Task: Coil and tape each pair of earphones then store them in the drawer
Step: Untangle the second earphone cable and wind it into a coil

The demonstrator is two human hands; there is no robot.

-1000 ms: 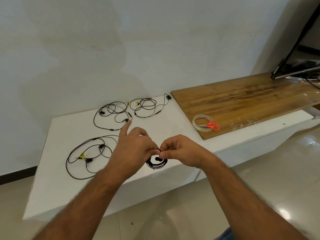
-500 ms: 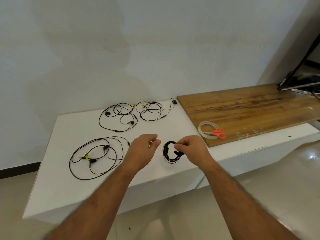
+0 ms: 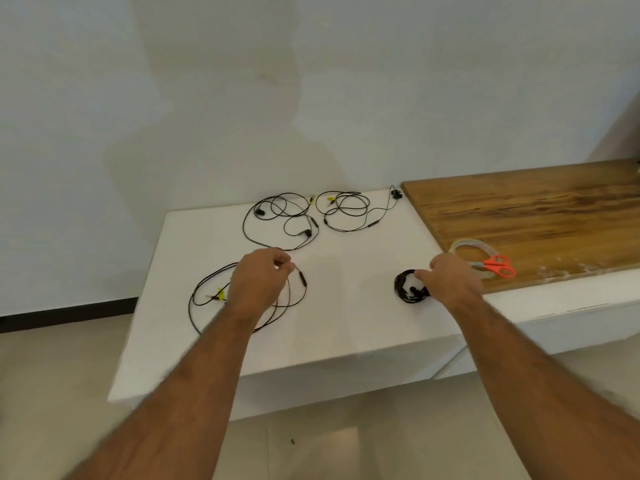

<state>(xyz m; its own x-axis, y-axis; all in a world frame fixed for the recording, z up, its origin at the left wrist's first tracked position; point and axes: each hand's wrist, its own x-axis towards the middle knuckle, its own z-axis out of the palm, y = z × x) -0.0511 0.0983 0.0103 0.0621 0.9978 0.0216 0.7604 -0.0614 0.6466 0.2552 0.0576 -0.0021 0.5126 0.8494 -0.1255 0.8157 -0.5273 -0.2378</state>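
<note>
A small black coil of earphones (image 3: 403,293) lies on the white table (image 3: 349,306) near its front right. My right hand (image 3: 450,282) grips the coil's right edge with curled fingers. At the front left lies a loose pair of black earphones (image 3: 207,299) with a yellow tag. My left hand (image 3: 258,285) hovers over it, thumb and forefinger pinching its cable at the upper right. Two more loose pairs, one (image 3: 277,220) beside the other (image 3: 346,213), lie at the back of the table. No drawer is in view.
A wooden board (image 3: 536,216) covers the right side. On its front corner sit a clear tape roll (image 3: 465,244) and orange-handled scissors (image 3: 498,266), just right of my right hand. A wall stands behind the table, and tiled floor lies below its front edge.
My hands have parted. The right hand carried the coil to the right and set it on the table. The left hand swung left onto the loose front-left pair.
</note>
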